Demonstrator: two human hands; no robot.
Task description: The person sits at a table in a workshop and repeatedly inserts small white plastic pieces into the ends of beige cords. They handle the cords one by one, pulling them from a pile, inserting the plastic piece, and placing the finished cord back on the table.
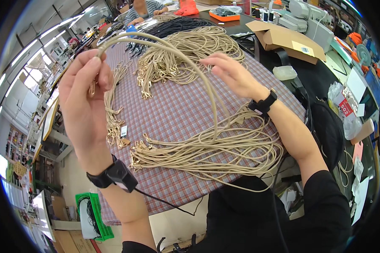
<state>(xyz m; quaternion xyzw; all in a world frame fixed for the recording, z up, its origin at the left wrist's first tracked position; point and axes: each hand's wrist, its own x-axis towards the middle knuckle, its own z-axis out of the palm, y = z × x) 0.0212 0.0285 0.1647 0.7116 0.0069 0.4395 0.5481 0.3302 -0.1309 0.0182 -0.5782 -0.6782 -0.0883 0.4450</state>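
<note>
Raised at the left, my left hand (pixel 83 99) is closed, pinching a beige cord (pixel 189 63) near its end between thumb and fingers. From there the cord arches over to the right and hangs down to the near bundle. My right hand (pixel 236 78) is in the air right of the arch, fingers stretched out and holding nothing. Below lies a bundle of beige cords (pixel 211 154), its metal clasps (pixel 137 156) gathered at the left end. Farther back is a larger pile of beige cords (pixel 211 42) with gold-coloured clasps (pixel 158 69).
A checked cloth (pixel 169 116) covers the table. Black cords (pixel 177 27) lie at the back, near a seated person (pixel 143 10). A smaller cord bundle with a white tag (pixel 123 131) lies at left. An open cardboard box (pixel 283 40) and a sewing machine (pixel 312 21) stand back right.
</note>
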